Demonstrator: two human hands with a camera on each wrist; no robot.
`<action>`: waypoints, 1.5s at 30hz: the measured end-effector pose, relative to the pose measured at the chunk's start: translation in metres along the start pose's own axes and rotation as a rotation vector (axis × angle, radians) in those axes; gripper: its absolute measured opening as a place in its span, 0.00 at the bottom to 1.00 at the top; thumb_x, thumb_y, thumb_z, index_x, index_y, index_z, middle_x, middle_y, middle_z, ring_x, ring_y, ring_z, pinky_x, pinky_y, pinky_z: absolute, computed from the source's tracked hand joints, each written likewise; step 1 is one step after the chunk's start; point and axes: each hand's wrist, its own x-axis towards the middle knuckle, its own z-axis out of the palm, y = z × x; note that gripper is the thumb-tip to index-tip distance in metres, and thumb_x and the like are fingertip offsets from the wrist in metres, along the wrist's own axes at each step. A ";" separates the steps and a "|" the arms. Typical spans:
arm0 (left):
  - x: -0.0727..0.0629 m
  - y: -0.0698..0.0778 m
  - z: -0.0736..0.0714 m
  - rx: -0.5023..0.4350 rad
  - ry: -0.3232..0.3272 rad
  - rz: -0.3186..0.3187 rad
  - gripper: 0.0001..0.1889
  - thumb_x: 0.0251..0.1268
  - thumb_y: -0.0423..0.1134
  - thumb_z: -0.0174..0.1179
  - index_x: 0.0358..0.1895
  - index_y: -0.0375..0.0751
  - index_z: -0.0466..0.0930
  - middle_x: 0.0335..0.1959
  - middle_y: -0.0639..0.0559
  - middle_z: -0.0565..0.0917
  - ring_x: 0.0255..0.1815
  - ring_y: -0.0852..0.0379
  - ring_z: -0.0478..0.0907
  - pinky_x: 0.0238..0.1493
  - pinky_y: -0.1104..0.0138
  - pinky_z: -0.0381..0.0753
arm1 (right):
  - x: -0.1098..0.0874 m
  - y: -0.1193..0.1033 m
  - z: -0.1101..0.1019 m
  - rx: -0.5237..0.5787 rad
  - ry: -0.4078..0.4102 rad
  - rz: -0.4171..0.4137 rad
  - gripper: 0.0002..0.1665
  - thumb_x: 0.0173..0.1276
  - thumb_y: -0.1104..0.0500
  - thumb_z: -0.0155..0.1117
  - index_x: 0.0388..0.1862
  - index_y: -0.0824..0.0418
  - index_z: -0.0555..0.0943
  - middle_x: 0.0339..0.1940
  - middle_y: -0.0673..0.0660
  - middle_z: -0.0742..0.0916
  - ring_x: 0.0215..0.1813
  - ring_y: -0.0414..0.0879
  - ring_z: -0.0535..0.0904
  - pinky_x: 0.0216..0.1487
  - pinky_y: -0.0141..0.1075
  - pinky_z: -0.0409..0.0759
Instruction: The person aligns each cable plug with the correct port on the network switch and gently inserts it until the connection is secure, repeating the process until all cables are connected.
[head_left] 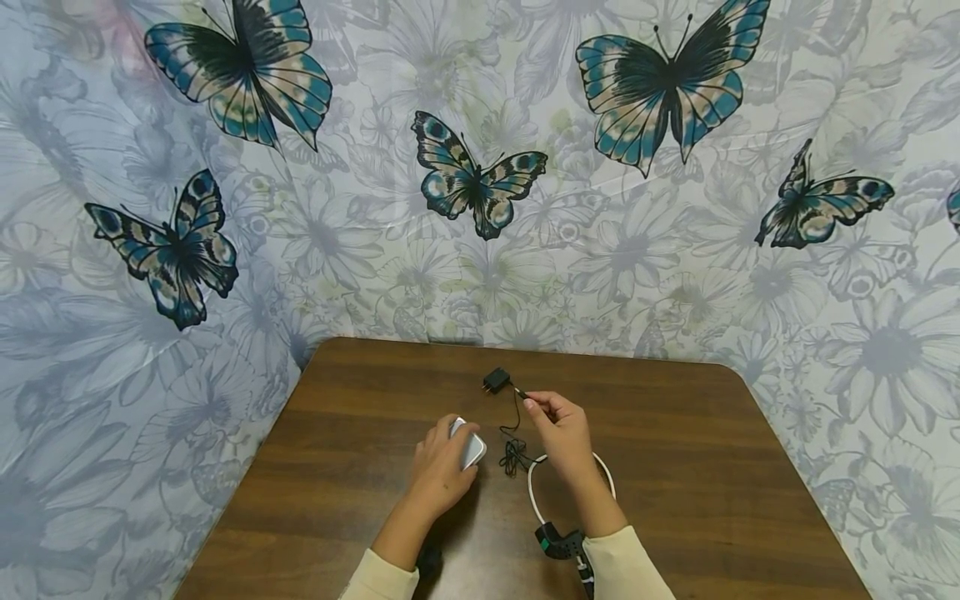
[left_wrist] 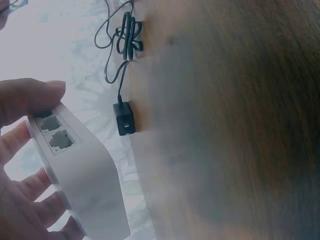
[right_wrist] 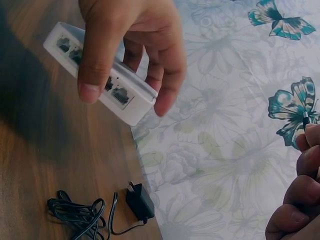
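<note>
White box: it lay in the left grip, near the centre of the head view and to the left of the other grip; the right-wrist view showed this box tilted, upper left of the frame, with a row of ports along one narrow side.
Left grip: fingers and thumb were spread only as far as the box's thickness and closed around it, the thumb lying across the ported side.
Right grip: thumb and fingertips were pinched together on a slim plug, its silvery tip projecting at the right edge of the right-wrist view; plug and box stood apart.
Black adapter: it rested just above centre in the head view, prongs towards the left, near the right fingertips.
Black cable: its bundled coil lay between the two grips.
White cord: it looped under the right forearm, right of centre, to a black block with a green patch at the lower edge.
Counter: brown wood-grain, it filled the lower middle.
Backdrop: grey florals and teal butterflies filled the upper frame.
</note>
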 end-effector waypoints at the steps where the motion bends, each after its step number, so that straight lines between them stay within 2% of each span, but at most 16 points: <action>1: 0.000 0.000 0.000 -0.003 0.001 0.001 0.32 0.46 0.39 0.78 0.59 0.57 0.78 0.66 0.44 0.72 0.59 0.42 0.73 0.49 0.50 0.73 | 0.000 0.000 0.000 -0.008 -0.004 -0.001 0.09 0.69 0.68 0.64 0.43 0.74 0.84 0.25 0.56 0.82 0.24 0.35 0.68 0.27 0.27 0.65; 4: 0.001 0.001 -0.001 -0.012 0.001 -0.002 0.33 0.46 0.39 0.77 0.59 0.57 0.78 0.66 0.45 0.72 0.60 0.43 0.73 0.50 0.50 0.73 | 0.000 0.000 0.000 -0.047 -0.022 0.003 0.08 0.69 0.67 0.64 0.42 0.73 0.85 0.25 0.60 0.82 0.24 0.35 0.67 0.27 0.27 0.65; 10: 0.001 0.002 -0.001 -0.019 0.010 0.005 0.33 0.46 0.40 0.77 0.60 0.57 0.78 0.66 0.46 0.72 0.59 0.44 0.73 0.50 0.50 0.73 | 0.000 -0.001 0.001 -0.106 -0.065 0.008 0.08 0.70 0.67 0.64 0.43 0.71 0.86 0.19 0.49 0.73 0.21 0.33 0.63 0.23 0.26 0.61; 15: 0.002 0.002 -0.002 -0.017 0.029 0.021 0.33 0.45 0.40 0.78 0.59 0.57 0.78 0.66 0.45 0.72 0.59 0.43 0.74 0.50 0.50 0.73 | 0.001 0.002 0.002 -0.131 -0.092 0.018 0.08 0.70 0.67 0.64 0.43 0.70 0.86 0.16 0.47 0.68 0.19 0.32 0.59 0.20 0.25 0.57; 17: 0.002 0.002 -0.002 -0.016 0.039 0.032 0.33 0.44 0.40 0.78 0.59 0.56 0.79 0.66 0.45 0.72 0.59 0.43 0.74 0.49 0.50 0.73 | 0.003 0.008 0.004 -0.140 -0.090 0.018 0.07 0.69 0.67 0.65 0.42 0.70 0.86 0.16 0.48 0.67 0.18 0.31 0.59 0.20 0.25 0.56; 23: 0.003 0.002 -0.003 -0.020 0.052 0.050 0.33 0.44 0.39 0.78 0.59 0.56 0.79 0.65 0.45 0.73 0.58 0.44 0.74 0.49 0.51 0.73 | 0.009 0.045 0.007 -0.181 -0.090 0.025 0.06 0.67 0.64 0.68 0.41 0.62 0.88 0.16 0.47 0.67 0.17 0.30 0.58 0.20 0.27 0.55; 25: 0.003 0.002 -0.002 -0.023 0.052 0.050 0.33 0.44 0.39 0.78 0.59 0.56 0.79 0.65 0.45 0.73 0.58 0.44 0.75 0.49 0.51 0.74 | 0.010 0.049 0.007 -0.188 -0.106 0.012 0.05 0.67 0.63 0.68 0.40 0.60 0.89 0.15 0.46 0.67 0.17 0.30 0.58 0.20 0.27 0.55; 30: 0.002 0.005 -0.001 -0.031 0.027 0.048 0.37 0.44 0.39 0.79 0.63 0.56 0.77 0.66 0.46 0.72 0.59 0.44 0.75 0.51 0.51 0.75 | 0.009 0.052 0.005 -0.190 -0.147 -0.026 0.05 0.68 0.62 0.68 0.39 0.59 0.88 0.15 0.46 0.66 0.17 0.32 0.57 0.19 0.27 0.55; 36: 0.000 0.006 0.001 -0.026 0.024 0.074 0.44 0.44 0.39 0.79 0.70 0.52 0.70 0.66 0.45 0.73 0.58 0.45 0.75 0.51 0.49 0.76 | 0.009 0.054 0.006 -0.240 -0.163 -0.023 0.05 0.68 0.61 0.68 0.39 0.60 0.88 0.15 0.44 0.67 0.17 0.31 0.58 0.19 0.27 0.56; 45: -0.001 0.009 0.000 -0.042 0.031 0.080 0.46 0.43 0.40 0.80 0.71 0.46 0.68 0.65 0.46 0.74 0.59 0.46 0.76 0.52 0.49 0.76 | 0.007 0.056 0.010 -0.302 -0.196 -0.012 0.05 0.68 0.60 0.68 0.39 0.60 0.88 0.14 0.44 0.69 0.17 0.32 0.58 0.19 0.28 0.57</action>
